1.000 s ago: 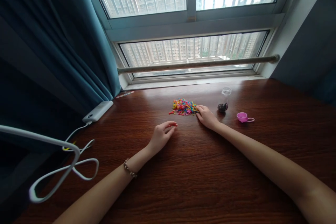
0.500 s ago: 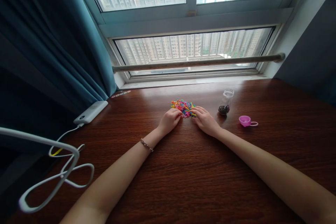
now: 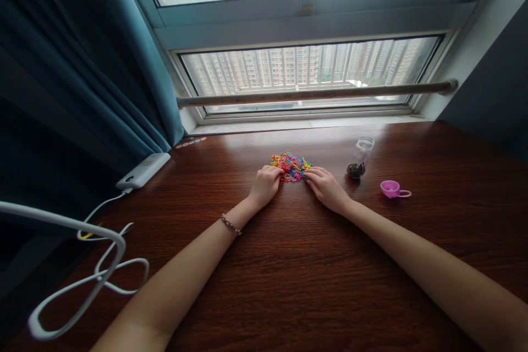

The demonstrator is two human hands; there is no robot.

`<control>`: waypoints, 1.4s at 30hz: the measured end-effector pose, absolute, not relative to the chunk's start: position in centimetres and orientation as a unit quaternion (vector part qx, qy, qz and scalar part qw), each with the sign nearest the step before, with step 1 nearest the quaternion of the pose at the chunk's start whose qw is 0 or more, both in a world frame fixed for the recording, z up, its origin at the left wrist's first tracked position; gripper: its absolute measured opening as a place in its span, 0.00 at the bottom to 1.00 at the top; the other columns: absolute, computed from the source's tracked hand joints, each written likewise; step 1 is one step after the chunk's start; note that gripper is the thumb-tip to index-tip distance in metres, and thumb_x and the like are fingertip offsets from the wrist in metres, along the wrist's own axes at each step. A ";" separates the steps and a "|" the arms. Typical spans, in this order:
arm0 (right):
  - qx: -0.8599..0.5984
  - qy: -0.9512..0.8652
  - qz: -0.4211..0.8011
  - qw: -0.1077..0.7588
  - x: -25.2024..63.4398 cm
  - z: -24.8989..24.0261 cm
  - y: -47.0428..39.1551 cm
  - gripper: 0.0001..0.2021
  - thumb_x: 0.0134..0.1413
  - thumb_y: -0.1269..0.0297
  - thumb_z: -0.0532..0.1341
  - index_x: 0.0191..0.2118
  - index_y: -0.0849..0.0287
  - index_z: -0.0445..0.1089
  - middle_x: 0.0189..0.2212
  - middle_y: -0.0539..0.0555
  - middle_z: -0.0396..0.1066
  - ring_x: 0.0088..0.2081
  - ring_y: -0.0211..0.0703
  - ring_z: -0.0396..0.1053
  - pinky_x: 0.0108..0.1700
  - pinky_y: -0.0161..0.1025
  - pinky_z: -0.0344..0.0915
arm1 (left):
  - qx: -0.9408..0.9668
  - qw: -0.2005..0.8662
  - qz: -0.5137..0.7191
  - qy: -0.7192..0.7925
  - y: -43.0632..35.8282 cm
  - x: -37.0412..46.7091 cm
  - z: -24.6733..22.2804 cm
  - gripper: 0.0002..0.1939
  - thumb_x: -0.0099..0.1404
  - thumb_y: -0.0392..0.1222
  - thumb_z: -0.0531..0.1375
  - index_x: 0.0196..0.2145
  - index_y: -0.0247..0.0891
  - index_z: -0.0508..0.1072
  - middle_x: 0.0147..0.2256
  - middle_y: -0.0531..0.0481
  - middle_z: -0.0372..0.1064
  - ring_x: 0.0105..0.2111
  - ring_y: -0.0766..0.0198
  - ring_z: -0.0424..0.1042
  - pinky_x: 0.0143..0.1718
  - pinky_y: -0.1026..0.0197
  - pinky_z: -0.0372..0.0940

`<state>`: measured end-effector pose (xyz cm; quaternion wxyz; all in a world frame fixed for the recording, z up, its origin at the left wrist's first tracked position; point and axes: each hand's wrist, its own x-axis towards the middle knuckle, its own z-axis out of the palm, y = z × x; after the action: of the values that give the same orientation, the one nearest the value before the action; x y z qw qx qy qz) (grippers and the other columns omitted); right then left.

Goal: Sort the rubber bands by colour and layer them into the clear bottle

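A pile of small multicoloured rubber bands lies on the dark wooden table. My left hand touches the pile's left edge, its fingers drawn together; whatever is between the fingertips is too small to make out. At the right edge, my right hand rests its fingertips against the bands, fingers pressed together, and what they pinch is hidden. To the right stands a clear jar with dark small items in its bottom. Beside it sits a pink cup-shaped piece with a loop handle.
A white power strip lies at the table's left edge by the blue curtain. Its white cable loops over the lower left. Behind the table are a window and a metal rail.
The view has shifted slightly. The pile looks a little more spread, and my fingers have moved a little outward at its two sides.
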<state>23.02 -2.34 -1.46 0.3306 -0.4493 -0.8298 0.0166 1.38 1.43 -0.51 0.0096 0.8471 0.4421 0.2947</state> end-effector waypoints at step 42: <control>-0.452 -0.730 0.096 0.504 23.4 -0.5 -2.7 0.11 0.55 0.68 0.53 0.38 0.58 0.72 0.38 0.56 0.70 0.40 0.44 0.68 0.44 0.40 0.65 | 0.824 0.063 0.322 0.461 1.9 0.9 -0.5 0.06 0.56 0.36 0.57 0.28 0.38 0.75 0.32 0.49 0.73 0.34 0.61 0.69 0.39 0.59 0.63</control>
<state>23.38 -2.74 -0.54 0.5038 -0.4521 -0.7297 0.0959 0.93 1.90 -0.46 0.0629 0.8244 0.4612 0.3220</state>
